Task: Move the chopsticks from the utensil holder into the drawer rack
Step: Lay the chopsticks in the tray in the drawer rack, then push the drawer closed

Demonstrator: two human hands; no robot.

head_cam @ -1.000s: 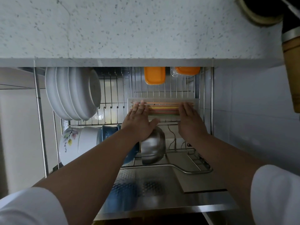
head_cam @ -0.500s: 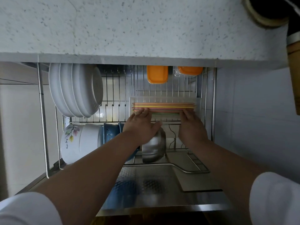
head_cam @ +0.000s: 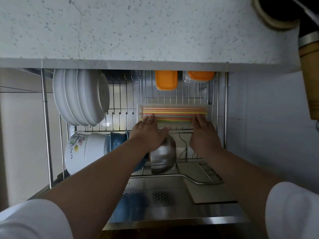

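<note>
Several coloured chopsticks [head_cam: 174,112] lie flat, side by side, in a shallow translucent tray [head_cam: 210,111] on the wire drawer rack [head_cam: 120,104]. My left hand [head_cam: 149,133] rests at the tray's near left side, its fingertips on the front chopsticks. At the near right side my right hand [head_cam: 203,133] has its fingertips touching the chopsticks' right ends. Both hands lie flat with fingers extended, gripping nothing. The utensil holder is outside this view.
White plates [head_cam: 81,97] stand upright at the rack's left. White and blue bowls [head_cam: 86,150] and a steel bowl [head_cam: 164,152] lie below. Two orange-lidded containers [head_cam: 166,80] sit at the back. The stone countertop [head_cam: 138,31] overhangs the drawer.
Both hands have slid back toward me off the chopsticks, so more of the bundle shows. The chopsticks now lie more spread out and even in the tray.
</note>
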